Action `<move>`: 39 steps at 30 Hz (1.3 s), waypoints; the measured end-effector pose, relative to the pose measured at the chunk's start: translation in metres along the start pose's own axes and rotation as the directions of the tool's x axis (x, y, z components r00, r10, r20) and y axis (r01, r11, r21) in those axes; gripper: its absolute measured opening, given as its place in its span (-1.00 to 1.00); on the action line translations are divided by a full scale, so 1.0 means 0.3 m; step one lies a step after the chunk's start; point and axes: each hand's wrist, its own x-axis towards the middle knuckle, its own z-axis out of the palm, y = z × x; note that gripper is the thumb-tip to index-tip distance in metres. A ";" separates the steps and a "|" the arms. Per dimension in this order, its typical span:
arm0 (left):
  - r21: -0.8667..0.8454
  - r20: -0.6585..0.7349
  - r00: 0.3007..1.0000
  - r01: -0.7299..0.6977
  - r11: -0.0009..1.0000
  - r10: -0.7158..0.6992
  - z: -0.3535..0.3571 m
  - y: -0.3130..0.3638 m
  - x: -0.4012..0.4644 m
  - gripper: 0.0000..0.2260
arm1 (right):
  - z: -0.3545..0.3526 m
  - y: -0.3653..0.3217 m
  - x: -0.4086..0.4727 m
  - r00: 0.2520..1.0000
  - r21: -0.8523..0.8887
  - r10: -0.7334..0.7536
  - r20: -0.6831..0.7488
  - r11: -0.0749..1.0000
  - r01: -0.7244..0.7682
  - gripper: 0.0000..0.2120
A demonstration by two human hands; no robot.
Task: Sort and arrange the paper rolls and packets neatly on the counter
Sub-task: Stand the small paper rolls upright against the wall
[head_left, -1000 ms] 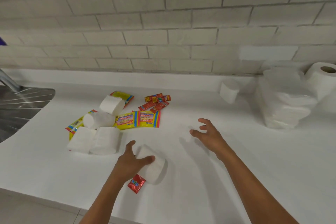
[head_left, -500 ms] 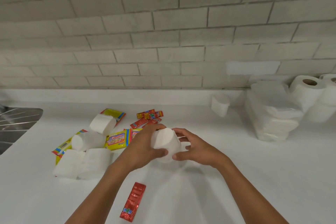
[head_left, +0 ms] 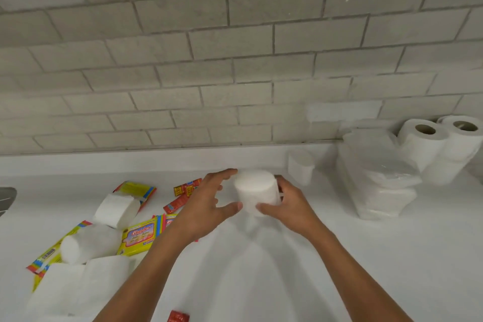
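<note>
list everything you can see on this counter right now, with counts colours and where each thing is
held paper roll: 1, white, above the counter centre, between both hands
loose paper rolls: at least 4, white, heaped at left
small roll: 1, white, by the back wall, right of centre
yellow packets: at least 4, yellow with rainbow edges, among the left rolls
red sachets: several, red, behind the left hand; exact count unclear
red sachet: 1, red, bottom edge
wrapped napkin stack: 1, white, right
large rolls: 2, white, far right
sink: metal, left edge
counter: white
left hand: touching the held roll, fingers spread
right hand: gripping the held roll
</note>
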 end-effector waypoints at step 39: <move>0.010 0.032 0.970 0.242 0.970 -0.242 0.064 -0.286 0.116 -0.57 | -0.258 0.300 0.448 0.856 -0.063 0.171 -0.488 0.971 -0.230 -0.14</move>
